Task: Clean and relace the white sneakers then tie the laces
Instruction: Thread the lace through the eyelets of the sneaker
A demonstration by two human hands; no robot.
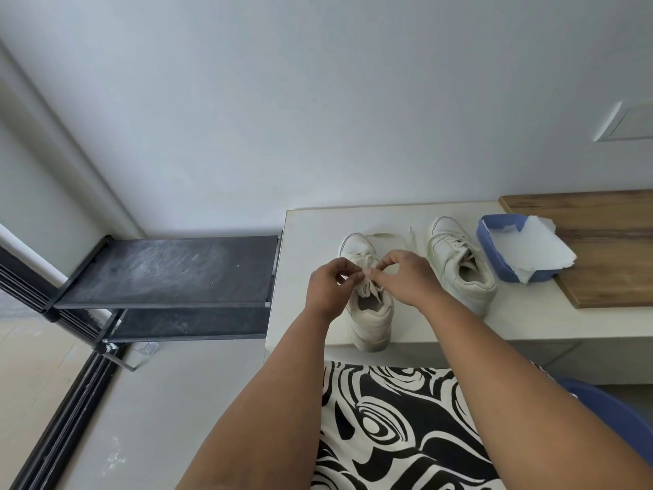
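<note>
Two white sneakers stand on a low white bench, toes toward the wall. The left sneaker sits at the front edge, its heel slightly over the rim. My left hand and my right hand meet above its tongue, each pinching a strand of its white lace. Loose lace ends trail on the bench beyond my hands. The right sneaker stands apart to the right, laced, with nothing touching it.
A blue plastic tub holding a crumpled white paper towel sits right of the sneakers, partly on a wooden board. A black two-tier shoe rack stands left of the bench. A black-and-white patterned cloth covers my lap.
</note>
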